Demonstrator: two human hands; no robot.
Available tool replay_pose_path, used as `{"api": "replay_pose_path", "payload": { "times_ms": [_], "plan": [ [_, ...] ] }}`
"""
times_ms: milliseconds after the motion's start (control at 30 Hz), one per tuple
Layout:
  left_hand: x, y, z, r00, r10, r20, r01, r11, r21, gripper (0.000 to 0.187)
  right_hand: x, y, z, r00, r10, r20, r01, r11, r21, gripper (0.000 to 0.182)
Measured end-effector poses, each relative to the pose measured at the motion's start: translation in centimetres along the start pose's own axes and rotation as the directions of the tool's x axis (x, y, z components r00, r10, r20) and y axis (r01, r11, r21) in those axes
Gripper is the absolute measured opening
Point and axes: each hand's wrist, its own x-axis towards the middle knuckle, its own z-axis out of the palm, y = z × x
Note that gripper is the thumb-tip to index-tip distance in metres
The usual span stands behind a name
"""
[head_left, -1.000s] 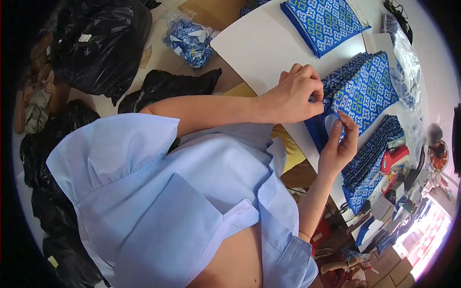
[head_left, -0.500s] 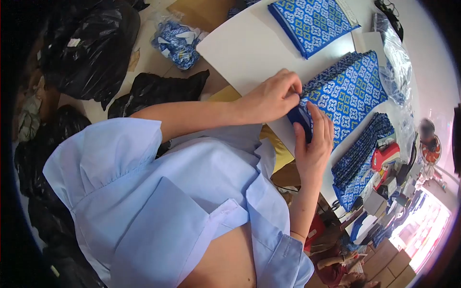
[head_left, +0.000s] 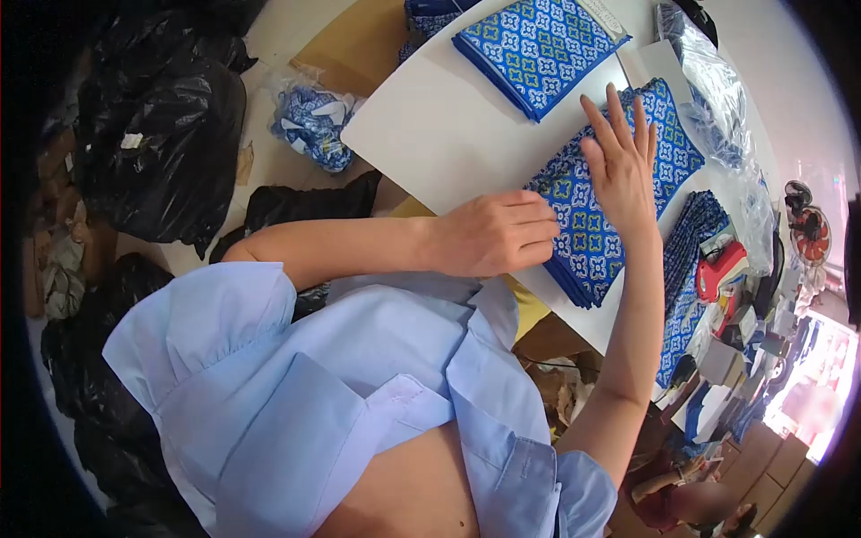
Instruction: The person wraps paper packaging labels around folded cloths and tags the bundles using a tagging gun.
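We note matt patterned cloth (head_left: pixel 587 238) on the smooth white table (head_left: pixel 421 121); beside it, crinkled, glossy black plastic bags (head_left: pixel 166 134).

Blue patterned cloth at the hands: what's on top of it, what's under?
Over the blue patterned cloth: the right hand, fingers spread, hiding part of the print. Under: apparently the white tabletop, visible beside it; anything directly beneath is covered.
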Motion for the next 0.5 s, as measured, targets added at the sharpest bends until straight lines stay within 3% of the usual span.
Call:
{"api": "replay_pose_path", "payload": {
  "times_ms": [100,133,200,267,333,400,500],
  "plan": [
    [-0.5,-0.3,0.8,1.000,0.024,-0.017,-0.025,0.998,-0.051,0.009,0.4,3.0,4.2,1.000,0.008,0.012,-0.007,0.998,-0.060,0.040],
    [-0.7,-0.4,1.1,0.999,0.041,-0.009,-0.041,0.998,-0.055,0.009,0.5,2.9,4.7,0.996,0.054,0.066,-0.058,0.996,0.067,0.042],
    [-0.9,-0.5,1.7,0.995,-0.002,-0.105,-0.008,0.995,-0.097,0.009,0.2,3.2,4.9,0.997,0.076,0.032,-0.079,0.991,0.107,0.042],
    [-0.8,-0.2,1.5,0.996,-0.023,-0.082,0.014,0.993,-0.114,0.009,-0.1,3.2,4.9,0.995,0.094,-0.019,-0.089,0.979,0.181,0.041],
    [-0.2,-0.1,0.9,0.998,-0.030,-0.057,0.022,0.991,-0.129,0.009,-0.1,3.3,4.3,0.991,0.130,-0.042,-0.121,0.977,0.178,0.041],
    [0.9,0.1,-0.1,0.989,-0.147,-0.002,0.142,0.961,-0.238,0.009,-0.5,3.4,3.2,0.980,0.164,-0.110,-0.143,0.974,0.174,0.040],
    [3.1,0.2,-1.0,0.997,-0.075,0.001,0.074,0.971,-0.225,0.016,-2.1,4.2,1.3,0.958,0.258,-0.127,-0.247,0.964,0.094,0.038]
  ]
}}
